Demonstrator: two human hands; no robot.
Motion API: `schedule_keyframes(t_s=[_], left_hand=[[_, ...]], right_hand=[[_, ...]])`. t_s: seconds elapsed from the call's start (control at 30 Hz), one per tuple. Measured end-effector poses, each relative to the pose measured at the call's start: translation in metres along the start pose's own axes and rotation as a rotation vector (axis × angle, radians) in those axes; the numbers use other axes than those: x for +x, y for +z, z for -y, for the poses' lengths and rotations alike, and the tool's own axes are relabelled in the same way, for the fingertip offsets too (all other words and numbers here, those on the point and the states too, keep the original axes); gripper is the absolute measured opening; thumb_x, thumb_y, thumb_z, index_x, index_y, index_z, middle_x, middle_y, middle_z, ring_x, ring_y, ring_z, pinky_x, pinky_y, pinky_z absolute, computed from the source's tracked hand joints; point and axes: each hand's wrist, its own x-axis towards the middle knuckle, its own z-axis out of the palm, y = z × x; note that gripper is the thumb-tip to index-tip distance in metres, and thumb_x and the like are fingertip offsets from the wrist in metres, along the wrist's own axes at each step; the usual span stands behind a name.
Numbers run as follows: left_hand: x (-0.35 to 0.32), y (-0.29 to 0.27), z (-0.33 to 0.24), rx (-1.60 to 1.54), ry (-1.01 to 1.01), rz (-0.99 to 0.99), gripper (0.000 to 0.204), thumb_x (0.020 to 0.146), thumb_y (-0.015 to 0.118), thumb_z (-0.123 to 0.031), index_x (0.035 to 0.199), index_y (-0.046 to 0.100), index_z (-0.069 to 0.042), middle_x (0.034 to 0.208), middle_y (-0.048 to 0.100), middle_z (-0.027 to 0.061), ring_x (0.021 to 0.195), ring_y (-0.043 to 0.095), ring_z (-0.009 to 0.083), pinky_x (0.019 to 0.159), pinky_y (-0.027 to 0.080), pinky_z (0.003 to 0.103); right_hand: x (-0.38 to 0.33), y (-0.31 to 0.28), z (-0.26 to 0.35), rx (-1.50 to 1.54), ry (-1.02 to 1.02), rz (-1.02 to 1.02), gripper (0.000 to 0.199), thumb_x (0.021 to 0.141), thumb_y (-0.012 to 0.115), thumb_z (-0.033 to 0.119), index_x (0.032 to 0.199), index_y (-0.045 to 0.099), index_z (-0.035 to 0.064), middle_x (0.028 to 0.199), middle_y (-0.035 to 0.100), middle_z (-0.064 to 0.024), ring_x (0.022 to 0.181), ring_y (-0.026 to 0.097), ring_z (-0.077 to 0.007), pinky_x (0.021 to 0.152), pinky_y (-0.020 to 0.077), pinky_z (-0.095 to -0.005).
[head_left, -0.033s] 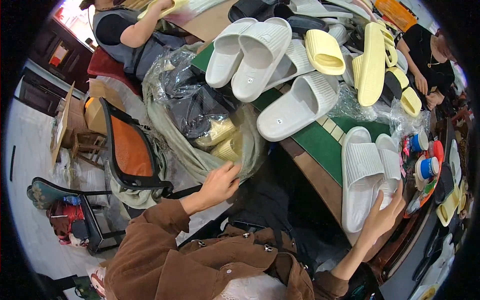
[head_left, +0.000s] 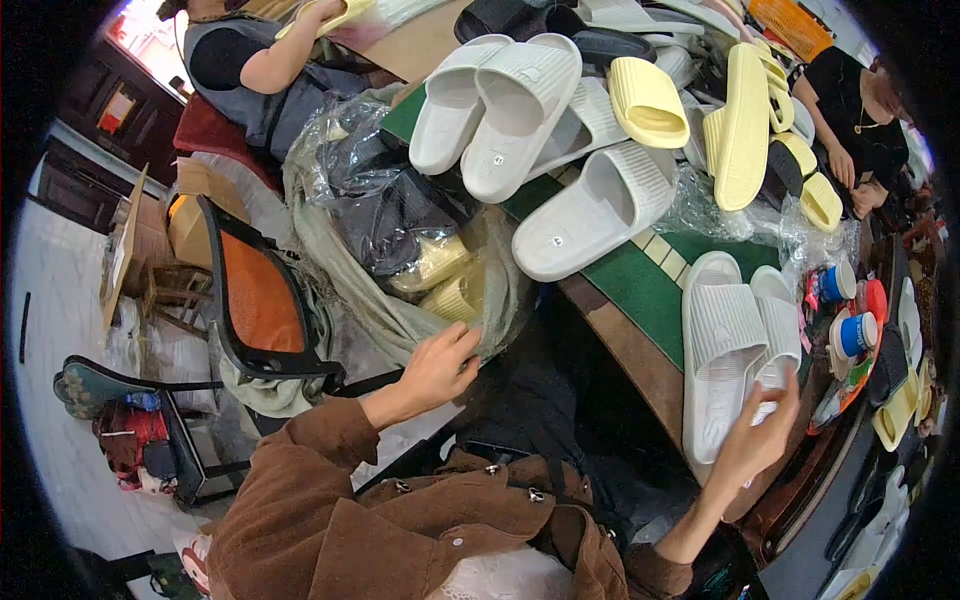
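Matt, foam-like plastic on the pair of pale grey open-toed slides (head_left: 728, 325), smooth at the rims, ribbed across the straps. Similar matt finish on the long pale yellow slide (head_left: 742, 135). Glossy, crinkled film in the clear plastic bag (head_left: 340, 150); dull, coarse-looking cloth in the grey-green fabric sack (head_left: 330, 275). Soft matt cloth for the brown long-sleeved jacket (head_left: 370, 500), with shiny metal in its small silvery fastener (head_left: 537, 496). Fine mesh in the orange black-framed chair back (head_left: 262, 300).
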Motion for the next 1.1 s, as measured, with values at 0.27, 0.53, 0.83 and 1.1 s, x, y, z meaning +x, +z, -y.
schedule_keyframes(t_s=[0.27, 0.53, 0.83, 1.1], left_hand=[[-0.016, -0.001, -0.011, 0.046, 0.145, -0.006, 0.042, 0.070, 0.061, -0.008, 0.110, 0.055, 0.002, 0.091, 0.047, 0.0171, 0.086, 0.051, 0.0349, 0.074, 0.043, 0.043], [0.002, -0.041, 0.028, -0.297, 0.135, 0.293, 0.032, 0.076, 0.055, -0.006, 0.107, 0.063, -0.002, 0.098, 0.061, 0.0130, 0.096, 0.059, 0.0278, 0.084, 0.048, 0.036], [0.118, -0.116, 0.171, 0.492, -0.305, -0.195, 0.081, 0.074, 0.069, -0.047, 0.136, 0.040, -0.005, 0.125, 0.047, 0.0198, 0.112, 0.049, 0.0368, 0.092, 0.043, 0.044], [0.114, -0.085, 0.140, 0.033, 0.158, 0.289, 0.090, 0.064, 0.080, -0.046, 0.124, 0.042, 0.009, 0.123, 0.041, 0.0214, 0.106, 0.053, 0.0405, 0.090, 0.044, 0.042]], right_hand=[[-0.090, 0.115, 0.130, 0.357, -0.156, 1.186, 0.070, 0.083, 0.055, 0.060, 0.101, 0.059, -0.0074, 0.082, 0.067, -0.0220, 0.081, 0.066, -0.0353, 0.071, 0.0507, -0.0443], [-0.144, 0.205, 0.138, 0.761, 0.034, 1.240, 0.044, 0.079, 0.051, 0.021, 0.110, 0.050, -0.0107, 0.103, 0.057, -0.0354, 0.101, 0.056, -0.0468, 0.088, 0.0440, -0.0475], [-0.133, 0.181, 0.139, 0.863, 0.051, 1.224, 0.038, 0.087, 0.050, 0.020, 0.109, 0.047, -0.0118, 0.105, 0.055, -0.0367, 0.106, 0.053, -0.0474, 0.089, 0.0418, -0.0448], [-0.137, 0.189, 0.138, 0.922, 0.107, 1.287, 0.037, 0.088, 0.050, 0.021, 0.108, 0.049, -0.0103, 0.103, 0.058, -0.0329, 0.101, 0.057, -0.0439, 0.087, 0.0426, -0.0422]])
